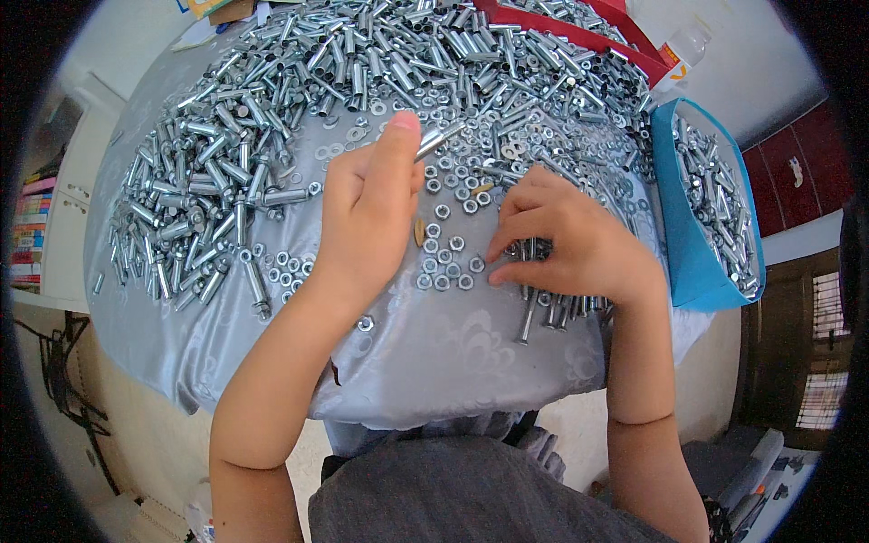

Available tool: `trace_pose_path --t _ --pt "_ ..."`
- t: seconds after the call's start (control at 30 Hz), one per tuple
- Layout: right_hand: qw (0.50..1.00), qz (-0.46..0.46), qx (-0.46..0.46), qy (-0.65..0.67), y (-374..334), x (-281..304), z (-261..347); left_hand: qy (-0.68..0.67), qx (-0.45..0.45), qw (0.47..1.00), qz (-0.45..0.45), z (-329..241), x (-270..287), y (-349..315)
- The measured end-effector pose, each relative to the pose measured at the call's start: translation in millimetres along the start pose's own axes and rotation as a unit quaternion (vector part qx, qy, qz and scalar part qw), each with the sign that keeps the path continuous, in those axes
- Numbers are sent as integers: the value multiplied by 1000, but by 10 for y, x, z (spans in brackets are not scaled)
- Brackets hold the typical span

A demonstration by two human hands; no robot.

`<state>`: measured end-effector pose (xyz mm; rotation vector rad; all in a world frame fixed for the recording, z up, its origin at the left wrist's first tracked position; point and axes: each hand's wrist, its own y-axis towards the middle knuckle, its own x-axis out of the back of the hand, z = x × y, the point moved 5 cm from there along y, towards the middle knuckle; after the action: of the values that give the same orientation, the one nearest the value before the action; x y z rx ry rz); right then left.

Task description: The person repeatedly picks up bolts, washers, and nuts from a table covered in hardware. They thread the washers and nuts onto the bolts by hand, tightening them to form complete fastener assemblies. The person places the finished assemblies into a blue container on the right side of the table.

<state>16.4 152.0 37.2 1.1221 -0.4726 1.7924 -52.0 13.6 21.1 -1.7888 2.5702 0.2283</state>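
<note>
The left hand (367,204) pinches a bolt (439,142) above the table (471,348). The right hand (575,240), thumb and forefinger slightly parted, is just beside a nut (476,264) among others on the near table. On the right, a blue box (668,195) holds many bolts; a red box (507,15), far right, holds metal pieces.

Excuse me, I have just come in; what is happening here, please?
A person's left hand grips a slim metal piece, apparently a bolt, above the silver-grey tablecloth. The right hand, partly open, is beside a cluster of hex nuts. Sleeve anchors are heaped at the left, metal sleeves at the far side; the blue bin holds more metal fasteners.
</note>
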Motion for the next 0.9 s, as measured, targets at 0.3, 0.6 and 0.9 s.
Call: trace_pose_path --t 0.3,0.6,0.9 --pt "999 27 -16 -15 -30 -51 17 -45 26 998 28 15 9 -26" --pt "999 50 -19 12 -48 -71 42 -26 33 999 28 27 12 -14" --pt "998 58 -40 2 -63 -112 32 16 15 1000 5 59 2 8"
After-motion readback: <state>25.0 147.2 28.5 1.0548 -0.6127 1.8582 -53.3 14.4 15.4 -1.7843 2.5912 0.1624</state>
